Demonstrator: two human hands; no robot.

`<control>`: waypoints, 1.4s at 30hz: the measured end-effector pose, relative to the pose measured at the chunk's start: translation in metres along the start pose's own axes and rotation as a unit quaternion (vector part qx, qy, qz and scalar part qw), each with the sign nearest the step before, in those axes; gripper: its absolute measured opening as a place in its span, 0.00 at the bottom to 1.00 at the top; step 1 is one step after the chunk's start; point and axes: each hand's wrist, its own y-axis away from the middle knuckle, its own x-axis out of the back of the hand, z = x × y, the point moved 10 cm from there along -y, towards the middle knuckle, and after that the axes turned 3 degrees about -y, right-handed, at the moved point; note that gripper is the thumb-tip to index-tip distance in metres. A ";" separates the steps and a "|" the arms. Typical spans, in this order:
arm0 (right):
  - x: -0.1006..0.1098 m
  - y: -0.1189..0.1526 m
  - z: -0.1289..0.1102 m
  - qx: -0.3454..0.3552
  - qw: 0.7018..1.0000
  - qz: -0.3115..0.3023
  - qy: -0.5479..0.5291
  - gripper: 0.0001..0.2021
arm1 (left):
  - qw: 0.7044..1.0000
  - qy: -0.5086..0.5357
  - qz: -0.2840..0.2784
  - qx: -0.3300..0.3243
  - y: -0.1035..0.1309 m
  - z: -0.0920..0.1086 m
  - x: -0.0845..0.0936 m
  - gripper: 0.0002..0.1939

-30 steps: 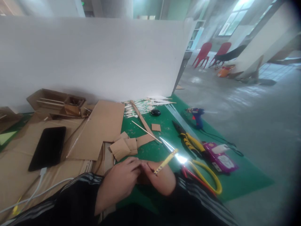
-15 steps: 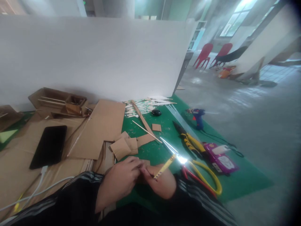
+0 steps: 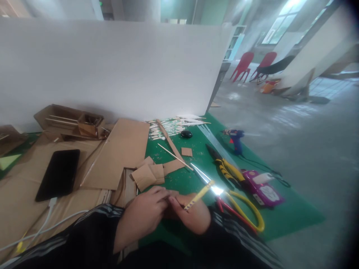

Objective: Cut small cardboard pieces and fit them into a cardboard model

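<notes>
My left hand (image 3: 146,209) and my right hand (image 3: 193,215) meet low in the middle of the view, fingers closed and touching. A small brown cardboard piece (image 3: 169,213) shows below and between them, mostly covered by the fingers. From my right hand a slim yellow pencil (image 3: 199,195) with dark markings sticks up and to the right; its lower end is hidden. Just beyond the hands lie several small cardboard squares (image 3: 144,176). Scissors (image 3: 217,190) with red and yellow handles rest at the right, close to the pencil's upper end.
Pliers (image 3: 227,170), a purple power strip (image 3: 265,188) and a blue glue gun (image 3: 236,140) lie on the right. A phone (image 3: 58,173) and cardboard sheet (image 3: 117,153) are left. Behind are cardboard boxes (image 3: 67,121), wrapped sticks (image 3: 168,129) and a white partition (image 3: 112,67).
The yellow pencil's upper end has shifted slightly right and up. My right thumb has moved a little against the fingers; my left hand is nearly unchanged.
</notes>
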 end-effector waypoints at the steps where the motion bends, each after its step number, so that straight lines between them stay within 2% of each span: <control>1: 0.001 0.000 0.001 -0.004 1.000 0.006 0.005 0.21 | 1.000 -0.001 0.000 0.000 0.000 0.000 0.000 0.18; 5: 0.006 -0.001 0.009 -0.030 0.998 0.038 0.033 0.24 | 1.000 -0.004 0.000 0.002 0.000 0.001 0.000 0.13; 9: 0.006 -0.004 0.008 -0.023 0.998 0.037 0.034 0.24 | 1.000 -0.010 0.004 0.009 0.001 -0.001 -0.003 0.12; 15: 0.018 -0.009 0.016 -0.058 0.992 0.092 0.059 0.25 | 1.000 -0.029 0.006 0.008 0.002 -0.003 -0.007 0.12; 42: 0.023 -0.014 0.024 -0.089 0.986 0.119 0.080 0.24 | 1.000 -0.013 0.007 0.011 0.002 -0.002 -0.003 0.15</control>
